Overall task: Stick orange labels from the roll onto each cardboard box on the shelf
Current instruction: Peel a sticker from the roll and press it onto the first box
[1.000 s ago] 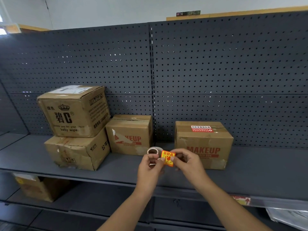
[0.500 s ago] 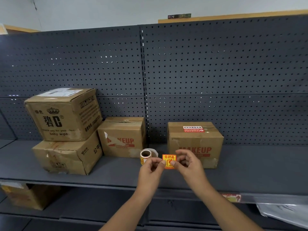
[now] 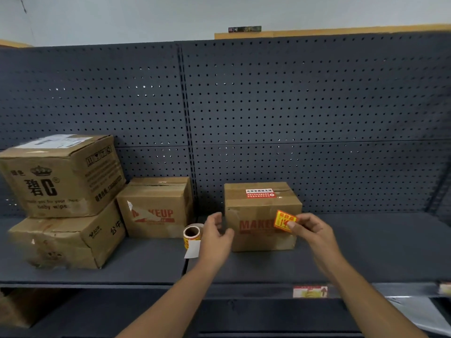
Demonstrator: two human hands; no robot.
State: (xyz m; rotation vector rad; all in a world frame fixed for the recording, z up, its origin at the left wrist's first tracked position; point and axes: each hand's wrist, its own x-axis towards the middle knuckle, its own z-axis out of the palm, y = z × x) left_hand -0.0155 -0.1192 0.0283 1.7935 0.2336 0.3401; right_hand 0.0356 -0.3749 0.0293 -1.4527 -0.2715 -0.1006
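My right hand (image 3: 311, 230) pinches an orange label (image 3: 284, 220) in front of the right MAKEUP box (image 3: 258, 237), at its upper right front face. My left hand (image 3: 216, 236) hovers with relaxed fingers, holding nothing, just left of that box. The label roll (image 3: 192, 234) lies on the shelf (image 3: 146, 262) beside my left hand, a white strip of backing paper hanging from it. A second MAKEUP box (image 3: 156, 208) stands further left. At the far left, a baby wipes box (image 3: 61, 176) sits on another cardboard box (image 3: 66, 237).
A dark pegboard back panel (image 3: 268, 106) rises behind the shelf. A price tag (image 3: 310, 291) is fixed to the shelf's front edge. Another cardboard box (image 3: 22, 311) stands on the lower shelf at left. Plastic wrap (image 3: 419, 313) lies at lower right.
My right hand has carried the orange label right and up to the right box's front. My left hand has let go of the label and opened. The roll lies on the shelf.
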